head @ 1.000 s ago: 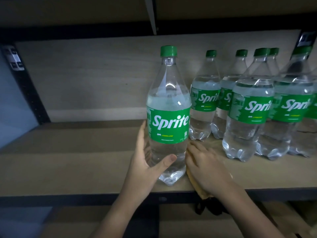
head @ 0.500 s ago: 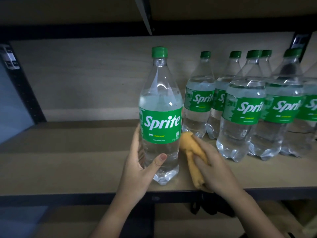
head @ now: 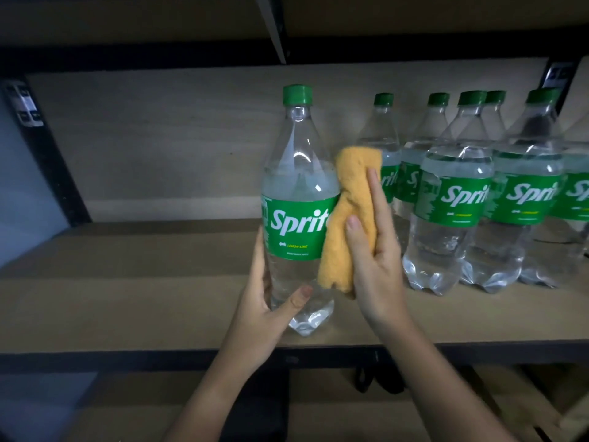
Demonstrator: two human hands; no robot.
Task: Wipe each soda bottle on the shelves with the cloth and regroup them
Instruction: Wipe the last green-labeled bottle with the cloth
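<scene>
At the far left a black upright post (head: 47,148) of the rack runs down to the wooden shelf (head: 127,282), and this side of the board carries nothing but shadow. My left hand (head: 271,311) comes up from below and grips the low, clear part of the soda bottle (head: 298,199): the thumb lies across the front just under the green label, and the fingers curl round the left side and out of sight behind it. The bottle stands upright near the front edge of the shelf, green cap (head: 297,94) on, with its base down on the board as far as I can tell.

Against the bottle's right side I press the orange cloth (head: 347,218), bunched into a long roll that reaches from above the label down past its lower edge. My right hand (head: 376,260) holds that cloth, thumb on the front of it and fingers stretched up along its right side, so the hand is clamped on the cloth and the cloth touches the bottle. My two hands are close together but do not touch.

To the right the other bottles (head: 455,199) stand upright in a tight group farther back on the same shelf, all with green caps and green labels. The nearest back one is partly hidden by the cloth. Another black post (head: 557,78) shows behind them at the upper right.
</scene>
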